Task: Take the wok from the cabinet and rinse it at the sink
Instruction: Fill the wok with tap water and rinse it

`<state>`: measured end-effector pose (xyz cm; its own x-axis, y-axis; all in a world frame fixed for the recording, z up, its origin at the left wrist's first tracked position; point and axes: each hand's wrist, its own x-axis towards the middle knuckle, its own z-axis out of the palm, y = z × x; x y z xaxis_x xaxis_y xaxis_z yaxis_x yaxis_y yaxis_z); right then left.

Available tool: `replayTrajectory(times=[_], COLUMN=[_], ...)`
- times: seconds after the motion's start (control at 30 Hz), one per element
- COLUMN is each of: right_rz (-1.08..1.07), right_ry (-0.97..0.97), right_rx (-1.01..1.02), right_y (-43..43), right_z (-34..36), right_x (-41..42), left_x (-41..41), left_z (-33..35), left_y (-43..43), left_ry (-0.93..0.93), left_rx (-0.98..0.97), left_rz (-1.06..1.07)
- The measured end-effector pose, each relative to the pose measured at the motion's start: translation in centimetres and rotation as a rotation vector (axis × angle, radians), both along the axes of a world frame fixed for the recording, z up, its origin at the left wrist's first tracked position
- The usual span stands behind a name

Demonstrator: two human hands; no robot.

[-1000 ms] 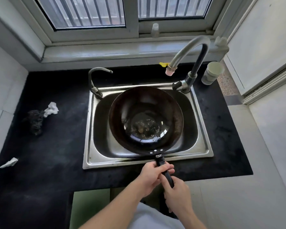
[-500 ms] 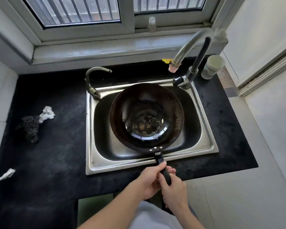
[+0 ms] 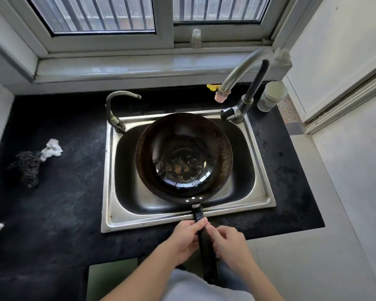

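Two bare forearms reach in from the near edge and meet at the straight black handle (image 3: 206, 253) of the wok (image 3: 183, 157). The left hand (image 3: 182, 238) is clasped on the handle, fingers curled beneath it and thumb laid over the top. The right hand (image 3: 229, 243) sits against the handle's right side with its fingers bent toward it; whether they actually clasp it I cannot tell. The handle juts out over the counter's (image 3: 63, 203) near edge, joined to the bowl by a small metal collar and three pale rivets.

The wok sits in the sink (image 3: 109, 192), a rectangular stainless-steel basin with rounded corners and a flat, dull rim. The wok is round, deep and dark. Its upper wall is rough and brown-speckled, and its bottom is glossy, with wet patches and bits of brownish residue.

The counter is matte black and grainy. On its left lie a dark wiry scrubber (image 3: 27, 168) and a crumpled white scrap (image 3: 51, 148), touching each other.

At the sink's far left corner stands a short hooked faucet (image 3: 117, 109) of tarnished metal. At the far right corner stands a tall arched faucet (image 3: 239, 70) with a pink tip (image 3: 220, 97), beside a pale cup (image 3: 271, 95). Beyond is a grey sill, where a small translucent bottle (image 3: 196, 39) stands before the barred window (image 3: 96, 16).
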<state>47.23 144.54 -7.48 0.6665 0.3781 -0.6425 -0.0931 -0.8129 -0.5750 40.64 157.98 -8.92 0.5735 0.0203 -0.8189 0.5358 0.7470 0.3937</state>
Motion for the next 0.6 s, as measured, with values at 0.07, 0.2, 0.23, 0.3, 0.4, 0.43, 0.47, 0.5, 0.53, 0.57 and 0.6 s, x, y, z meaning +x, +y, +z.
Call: replayTrajectory(times=[0.07,0.2,0.23,0.3,0.4,0.43,0.47,0.5,0.53,0.57,0.6], right_rz=[-0.008,0.110,0.140,0.173,0.170,0.161,0.157,0.165,0.178,0.200,0.231], right_ry=[-0.122,-0.357,-0.398,-0.470,-0.514,-0.506,-0.499,-0.493,-0.478,-0.453,-0.427], right_rx=[-0.024,0.022,0.060,0.132,0.273,0.319,0.351,0.355,0.341,0.318,0.310], right_y=[-0.6,0.7,1.6,3.4,6.4,7.5,8.5,9.4,10.3,10.9,11.4], right_z=[0.9,3.0,3.5,4.2,4.9,5.3,5.4,5.7,5.8,5.8,5.8], right_x=[2.7,9.0,10.6,13.8,18.8,20.3,21.6,22.6,23.3,23.9,24.3], left_x=[0.0,0.4,0.5,0.7,1.1,1.3,1.5,1.6,1.7,1.8,1.9], left_z=[0.0,0.3,0.4,0.6,1.1,1.2,1.4,1.5,1.6,1.7,1.8], left_y=[-0.2,-1.4,-1.8,-2.6,-3.5,-3.8,-4.0,-4.3,-4.4,-4.5,-4.6], left_ry=[0.013,0.087,0.103,0.128,0.175,0.186,0.194,0.201,0.208,0.214,0.217], left_rx=[-0.005,-0.006,-0.005,-0.010,0.021,0.046,0.075,0.104,0.128,0.145,0.158], left_rz=[0.057,0.153,0.183,0.257,0.337,0.350,0.358,0.361,0.362,0.364,0.363])
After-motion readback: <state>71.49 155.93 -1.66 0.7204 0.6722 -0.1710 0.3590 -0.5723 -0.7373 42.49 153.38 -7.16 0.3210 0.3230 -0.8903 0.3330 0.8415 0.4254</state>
